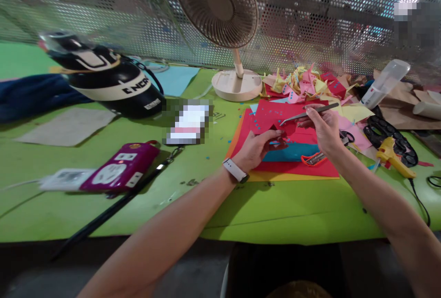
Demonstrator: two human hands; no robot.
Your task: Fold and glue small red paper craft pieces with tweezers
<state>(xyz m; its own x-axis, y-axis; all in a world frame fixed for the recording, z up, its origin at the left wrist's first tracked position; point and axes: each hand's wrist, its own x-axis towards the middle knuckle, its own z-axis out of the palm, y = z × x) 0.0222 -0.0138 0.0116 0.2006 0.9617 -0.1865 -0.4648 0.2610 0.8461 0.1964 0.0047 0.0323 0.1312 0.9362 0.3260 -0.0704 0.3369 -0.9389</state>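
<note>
My left hand [255, 149], with a watch at the wrist, pinches a small dark red piece of paper [288, 128]. Between the fingers of my right hand [325, 127] is a pair of metal tweezers [306, 114], angled down to the left with its tips close to that piece. Whether the tips touch it I cannot tell. Both hands are above a stack of red sheets [303, 170] with orange paper under it. On the stack lie a folded teal paper strip [285, 152], an orange utility knife [313, 158] and tiny blue paper bits [267, 113].
Folded pink and yellow paper pieces [303, 84] are heaped behind. At right are a clear bottle [386, 84], a black palette [391, 139], scissors [345, 137] and a yellow glue gun [394, 153]. A fan [237, 85], phone [189, 123], purple power bank [120, 169] and black flask [113, 86] stand or lie leftward.
</note>
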